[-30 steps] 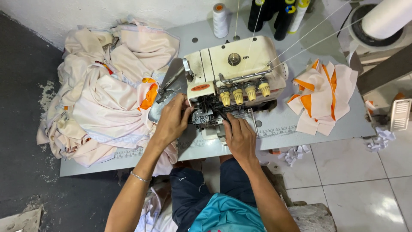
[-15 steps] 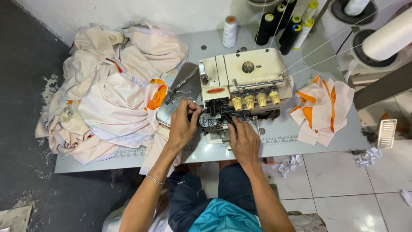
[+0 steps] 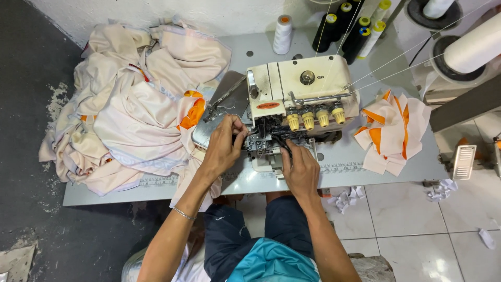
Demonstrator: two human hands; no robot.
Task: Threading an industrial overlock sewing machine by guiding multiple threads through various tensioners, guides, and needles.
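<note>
Grey counter point(image 3: 365, 162) on tiled floor point(image 3: 417, 230). Left grip point(image 3: 223, 149) and right grip point(image 3: 300, 172) pinch together at the sewing machine point(image 3: 297, 94); what they hold is hidden.

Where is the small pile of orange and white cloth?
In the head view, the small folded pile lies on the grey table's right end, just right of the cream sewing machine, apart from both hands.

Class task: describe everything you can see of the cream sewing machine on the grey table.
The cream overlock sewing machine stands upright on the grey table, its casing worn and smudged. Four yellow tension knobs line its front and a round dial sits on top. Threads run in from the right. The left hand and right hand reach its dark needle area.
</note>
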